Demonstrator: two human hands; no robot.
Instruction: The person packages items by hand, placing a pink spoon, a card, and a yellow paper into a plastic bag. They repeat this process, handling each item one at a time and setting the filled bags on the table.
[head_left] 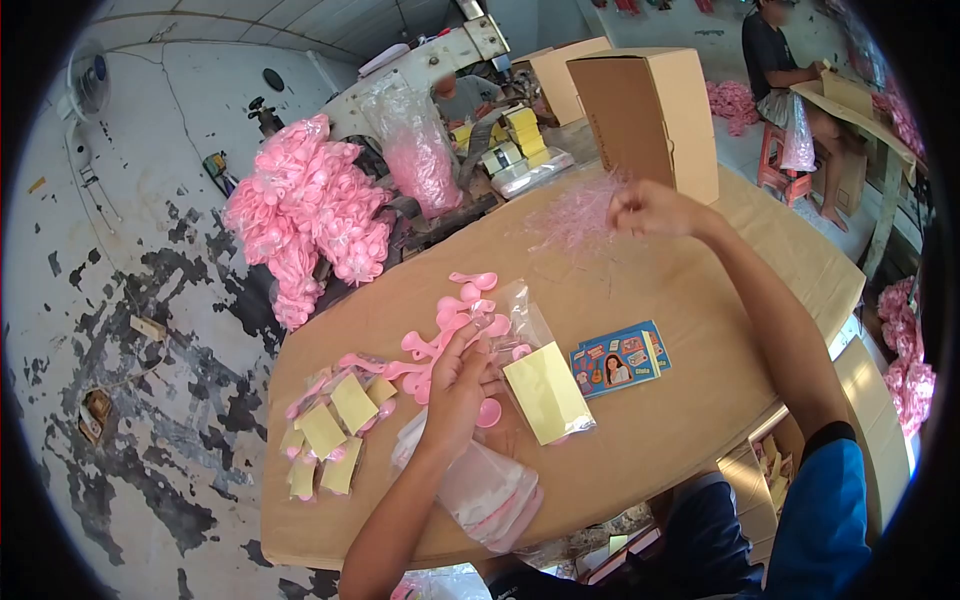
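My left hand (462, 375) is over the pile of pink plastic spoons (440, 335), its fingers curled around the edge of a clear bag. That bag holds a pale yellow card (549, 392) and lies to the hand's right. My right hand (645, 208) is at the edge of a tangle of thin pink strands (580, 215), fingertips pinched together; what they hold is too small to make out. Blue printed cards (620, 360) lie right of the yellow card. Below my left hand is a stack of clear bags (490, 490).
Filled bags with yellow cards (322, 430) lie at the table's left. A cardboard box (650, 120) stands at the back right. Bundles of pink spoons (310, 205) hang beyond the table. Another person (785, 60) sits at the upper right; a second is partly visible behind the machine.
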